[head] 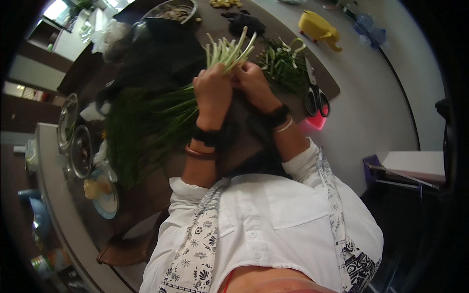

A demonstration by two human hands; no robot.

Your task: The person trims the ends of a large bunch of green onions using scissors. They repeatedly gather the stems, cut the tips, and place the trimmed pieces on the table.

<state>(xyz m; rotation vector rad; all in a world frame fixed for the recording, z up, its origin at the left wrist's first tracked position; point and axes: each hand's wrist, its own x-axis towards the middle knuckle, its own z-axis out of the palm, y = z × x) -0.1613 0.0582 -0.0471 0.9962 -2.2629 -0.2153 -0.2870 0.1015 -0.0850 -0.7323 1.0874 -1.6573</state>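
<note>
My left hand (213,89) is closed around a bunch of garlic chives (157,110), just below the pale stem ends. The long green leaves trail to the left across the dark table. My right hand (253,84) is at the white stems (229,53), with thumb and fingers pinched together beside the left hand. Whether a single stem is between those fingertips is hard to make out. To the right of the hands lies a heap of green trimmings (282,66). Black-handled scissors (317,99) rest at the table's right edge, blades pointing away.
A black plastic bag (161,55) lies beyond the leaves. Metal bowls (81,152) and a blue-rimmed plate (106,207) stand on the left. At the far end are a bowl of food (192,14) and a dark crumpled bag (243,23). A yellow elephant-shaped toy (317,27) stands on the floor.
</note>
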